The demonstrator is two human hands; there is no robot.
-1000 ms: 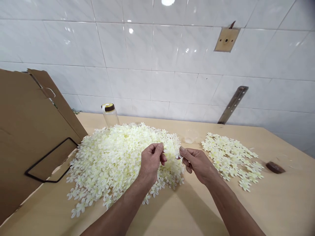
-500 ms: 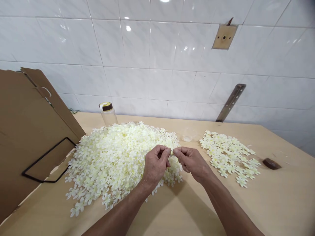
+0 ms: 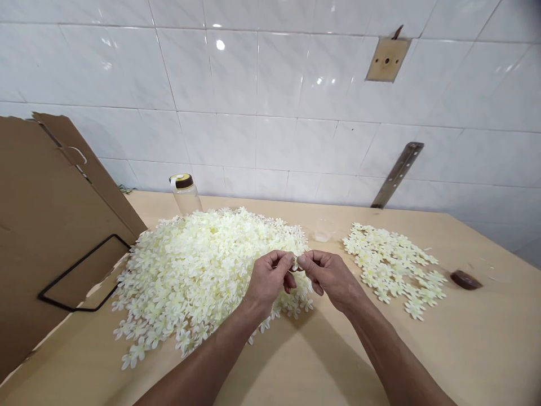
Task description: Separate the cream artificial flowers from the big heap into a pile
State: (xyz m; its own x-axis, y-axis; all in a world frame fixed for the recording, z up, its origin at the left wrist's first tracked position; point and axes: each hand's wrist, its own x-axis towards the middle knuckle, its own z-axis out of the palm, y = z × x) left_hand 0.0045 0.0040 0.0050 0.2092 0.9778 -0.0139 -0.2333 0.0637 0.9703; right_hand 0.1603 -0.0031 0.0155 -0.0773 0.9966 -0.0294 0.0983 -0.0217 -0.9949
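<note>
A big heap of cream-white fabric flowers [image 3: 198, 270] covers the middle of the wooden table [image 3: 465, 349]. Over its right edge my left hand [image 3: 268, 279] and my right hand [image 3: 327, 276] meet, fingertips pinched together on one small white flower [image 3: 295, 261]. Both hands are closed in a pinch. A smaller, flatter spread of the same flowers [image 3: 391, 265] lies to the right of my right hand.
A large brown cardboard sheet [image 3: 46, 225] with a black outlined rectangle leans at the left. A clear bottle with a brown cap [image 3: 185, 194] stands behind the heap. A small clear cup [image 3: 323, 231] sits between the piles. A dark brown lid [image 3: 465, 279] lies at the right. White tiled wall behind.
My hands have come together: a second ago they were slightly apart, and now the fingertips meet on a single flower. The view has shifted slightly.
</note>
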